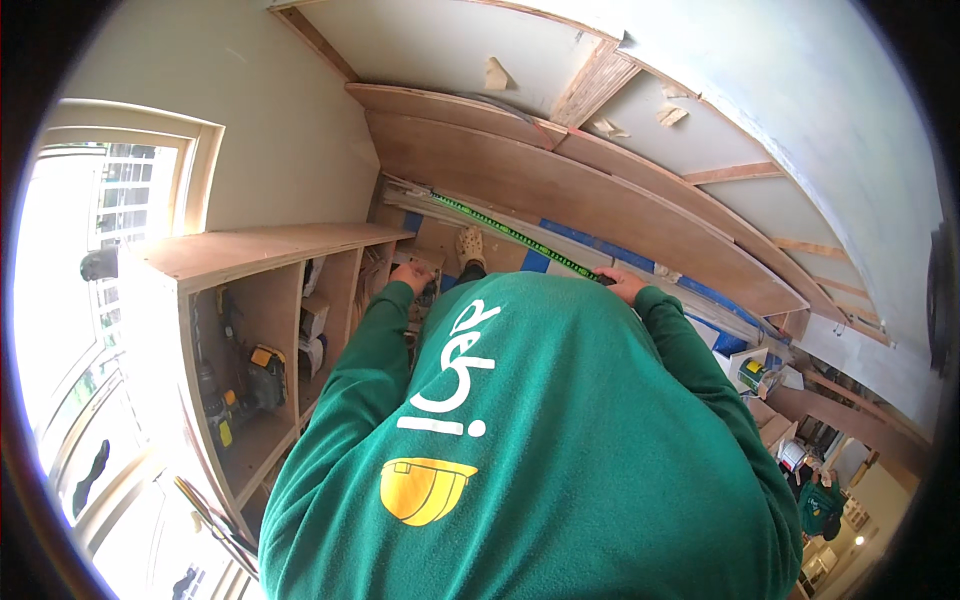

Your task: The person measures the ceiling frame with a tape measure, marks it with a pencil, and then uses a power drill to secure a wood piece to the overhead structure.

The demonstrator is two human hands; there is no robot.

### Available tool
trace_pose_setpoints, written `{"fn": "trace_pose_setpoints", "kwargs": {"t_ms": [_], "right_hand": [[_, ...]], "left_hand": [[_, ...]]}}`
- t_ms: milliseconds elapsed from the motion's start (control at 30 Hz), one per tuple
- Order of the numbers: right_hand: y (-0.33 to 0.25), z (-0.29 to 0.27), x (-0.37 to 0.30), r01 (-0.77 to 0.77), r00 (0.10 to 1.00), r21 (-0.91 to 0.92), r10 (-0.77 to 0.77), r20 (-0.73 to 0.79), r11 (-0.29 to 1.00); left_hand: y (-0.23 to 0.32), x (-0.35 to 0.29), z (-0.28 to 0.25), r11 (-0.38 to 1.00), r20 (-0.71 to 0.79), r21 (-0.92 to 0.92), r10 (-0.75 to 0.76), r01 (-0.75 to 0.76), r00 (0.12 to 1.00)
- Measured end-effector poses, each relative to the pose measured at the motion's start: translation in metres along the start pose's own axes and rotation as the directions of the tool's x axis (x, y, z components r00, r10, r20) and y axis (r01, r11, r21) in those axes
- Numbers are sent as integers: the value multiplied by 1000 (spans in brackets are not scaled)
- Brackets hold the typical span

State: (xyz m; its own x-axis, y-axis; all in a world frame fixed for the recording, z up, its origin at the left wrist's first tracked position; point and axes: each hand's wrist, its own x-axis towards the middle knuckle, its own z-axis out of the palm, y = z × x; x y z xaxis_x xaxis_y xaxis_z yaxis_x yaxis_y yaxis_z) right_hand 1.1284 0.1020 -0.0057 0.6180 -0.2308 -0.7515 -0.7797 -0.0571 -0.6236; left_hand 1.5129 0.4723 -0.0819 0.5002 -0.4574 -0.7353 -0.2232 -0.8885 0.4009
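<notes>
Green sweatshirt, nearest item: fills the lower middle; white lettering, yellow helmet emblem.

Tape measure: dark case at the right hand, beyond the sweatshirt's upper edge. Green blade drawn out leftward, low along the foot of the wooden panel, its far end near the corner.

Right hand: fingers curled about the case, as far as shown. Left hand: off the blade, beside the wooden cabinet; fingers partly bent, grip and contents impossible to tell.

Progress, by judgement: blade extended, measuring apparently under way. No pencil or mark discernible; reading, marking and retracting the blade probably remain.

Surroundings: pale strips and blue sheeting on the floor; beige clog just beside the blade; yellow-and-black power tool inside the cabinet; window at left; green-and-yellow box at right.

Obstructions: cabinet crowding the left arm; panel bounding the far side; clog close to the blade; sweatshirt hiding the floor beneath and part of the case.
</notes>
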Motion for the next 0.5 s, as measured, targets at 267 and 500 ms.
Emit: {"fn": "trace_pose_setpoints", "kwargs": {"t_ms": [267,500], "right_hand": [[3,-3,1,41,999,-85,-42,-12,995],[13,-1,4,29,1000,-57,-29,8,998]], "left_hand": [[1,8,-1,1000,26,-12,6,-6,1000],[9,6,-4,999,-28,39,10,-9,1000]]}}
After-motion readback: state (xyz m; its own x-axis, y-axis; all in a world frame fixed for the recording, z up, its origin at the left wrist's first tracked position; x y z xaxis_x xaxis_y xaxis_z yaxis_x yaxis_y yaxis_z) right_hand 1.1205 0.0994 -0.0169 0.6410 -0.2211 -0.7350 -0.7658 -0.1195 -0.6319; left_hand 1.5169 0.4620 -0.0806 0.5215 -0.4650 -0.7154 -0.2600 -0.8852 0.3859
